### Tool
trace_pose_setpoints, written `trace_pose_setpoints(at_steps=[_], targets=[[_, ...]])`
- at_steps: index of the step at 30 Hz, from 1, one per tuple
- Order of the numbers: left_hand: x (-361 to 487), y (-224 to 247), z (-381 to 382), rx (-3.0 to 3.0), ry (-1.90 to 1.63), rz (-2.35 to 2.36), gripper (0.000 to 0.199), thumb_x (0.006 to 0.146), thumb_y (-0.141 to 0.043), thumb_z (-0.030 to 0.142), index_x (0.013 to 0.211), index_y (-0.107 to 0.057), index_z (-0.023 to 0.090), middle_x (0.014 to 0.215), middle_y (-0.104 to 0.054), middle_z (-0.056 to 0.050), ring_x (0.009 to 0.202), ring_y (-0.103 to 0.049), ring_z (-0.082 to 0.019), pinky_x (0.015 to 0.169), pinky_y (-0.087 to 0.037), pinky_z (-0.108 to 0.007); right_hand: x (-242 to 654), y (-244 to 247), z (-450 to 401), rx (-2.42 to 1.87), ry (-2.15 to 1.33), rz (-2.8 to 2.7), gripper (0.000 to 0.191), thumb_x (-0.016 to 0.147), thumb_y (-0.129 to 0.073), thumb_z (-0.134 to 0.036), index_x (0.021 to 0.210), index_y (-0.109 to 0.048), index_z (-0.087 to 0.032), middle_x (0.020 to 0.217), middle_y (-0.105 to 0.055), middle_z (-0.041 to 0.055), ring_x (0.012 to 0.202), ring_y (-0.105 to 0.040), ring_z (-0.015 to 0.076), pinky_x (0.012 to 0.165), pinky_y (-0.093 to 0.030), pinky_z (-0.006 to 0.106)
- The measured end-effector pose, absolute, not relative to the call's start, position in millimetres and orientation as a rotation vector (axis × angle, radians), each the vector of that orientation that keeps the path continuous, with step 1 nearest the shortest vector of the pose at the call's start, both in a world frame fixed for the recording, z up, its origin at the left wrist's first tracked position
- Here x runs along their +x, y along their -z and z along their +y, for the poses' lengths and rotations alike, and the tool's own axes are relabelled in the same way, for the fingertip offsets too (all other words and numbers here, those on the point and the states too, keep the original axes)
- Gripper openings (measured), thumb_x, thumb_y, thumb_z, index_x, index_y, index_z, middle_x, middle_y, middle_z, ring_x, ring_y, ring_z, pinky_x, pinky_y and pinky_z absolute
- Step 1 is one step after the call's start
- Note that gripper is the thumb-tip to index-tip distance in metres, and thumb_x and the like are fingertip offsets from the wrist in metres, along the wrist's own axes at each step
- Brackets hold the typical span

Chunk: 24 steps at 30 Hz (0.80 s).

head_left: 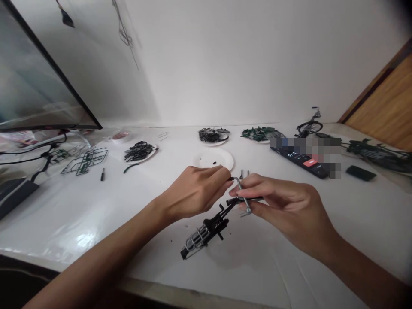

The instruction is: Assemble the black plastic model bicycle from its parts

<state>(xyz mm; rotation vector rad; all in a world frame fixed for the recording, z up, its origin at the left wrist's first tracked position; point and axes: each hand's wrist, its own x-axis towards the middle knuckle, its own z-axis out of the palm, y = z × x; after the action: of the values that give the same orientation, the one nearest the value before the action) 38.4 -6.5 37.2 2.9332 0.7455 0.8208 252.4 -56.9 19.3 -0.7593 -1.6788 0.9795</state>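
Observation:
A small model bicycle hangs tilted above the white table, its black frame and silver rear rack pointing down and to the left. My right hand is closed around its front end, thumb and fingers pinching by the silver handlebar. At the handlebar's upper end, the fingers of my left hand are closed on a black tip that looks like a handlebar grip; they hide most of it. No wheels show on the held bicycle. Just behind the hands lie small black parts.
A white plate with tiny pieces lies beyond my hands. Plates of black parts and green parts stand behind. At right are a phone and an assembled model bicycle; at left, green sprues, a screwdriver and a monitor.

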Motion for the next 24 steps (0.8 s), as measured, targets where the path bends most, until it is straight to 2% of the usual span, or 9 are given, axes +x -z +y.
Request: trace_pose_setpoints(at_steps=[12, 16, 20, 22, 24], targets=[[37, -38, -4, 3.105, -0.788, 0.432, 0.028, 0.102, -0.035, 0.022, 0.076, -0.043, 0.018, 0.062, -0.047, 0.003, 0.051, -0.036, -0.011, 0.050, -0.032, -0.029, 258, -20, -58, -0.639, -1.200, -1.704, 0.031, 0.081, -0.074, -0.006, 0.095, -0.078, -0.034, 0.092, -0.072, -0.0002, 0.089, -0.070, 0.0171, 0.074, -0.056, 0.028], [34, -41, -4, 3.062, -0.689, 0.540, 0.026, 0.102, -0.034, 0.025, 0.081, -0.047, 0.017, 0.066, -0.051, 0.002, 0.053, -0.041, -0.012, 0.053, -0.034, -0.030, 256, -21, -56, -0.662, -1.192, -1.703, 0.029, 0.081, -0.073, -0.008, 0.095, -0.078, -0.033, 0.094, -0.072, 0.0004, 0.089, -0.069, 0.0169, 0.076, -0.055, 0.029], [21, -38, 14, 3.032, -0.611, 0.763, 0.033, 0.103, -0.033, 0.043, 0.103, -0.052, 0.016, 0.081, -0.062, -0.002, 0.063, -0.053, -0.014, 0.062, -0.043, -0.030, 255, -23, -55, -0.784, -1.070, -1.665, 0.024, 0.083, -0.072, -0.013, 0.096, -0.078, -0.032, 0.095, -0.073, 0.0006, 0.090, -0.068, 0.0153, 0.078, -0.055, 0.026], [14, -31, 31, 3.018, -0.545, 1.121, 0.031, 0.105, -0.030, 0.037, 0.107, -0.053, 0.016, 0.091, -0.065, -0.004, 0.076, -0.059, -0.017, 0.068, -0.045, -0.031, 255, -23, -54, -0.842, -1.026, -1.616, 0.020, 0.083, -0.072, -0.016, 0.094, -0.078, -0.032, 0.094, -0.073, 0.0003, 0.091, -0.067, 0.0152, 0.079, -0.055, 0.025], [11, -23, 49, 3.014, -0.528, 1.241, 0.029, 0.105, -0.032, 0.031, 0.106, -0.056, 0.014, 0.096, -0.066, -0.008, 0.087, -0.061, -0.021, 0.074, -0.047, -0.035, 256, -21, -53, -0.889, -1.006, -1.576, 0.018, 0.082, -0.074, -0.018, 0.092, -0.078, -0.032, 0.093, -0.074, 0.0000, 0.093, -0.067, 0.0153, 0.082, -0.055, 0.026]])
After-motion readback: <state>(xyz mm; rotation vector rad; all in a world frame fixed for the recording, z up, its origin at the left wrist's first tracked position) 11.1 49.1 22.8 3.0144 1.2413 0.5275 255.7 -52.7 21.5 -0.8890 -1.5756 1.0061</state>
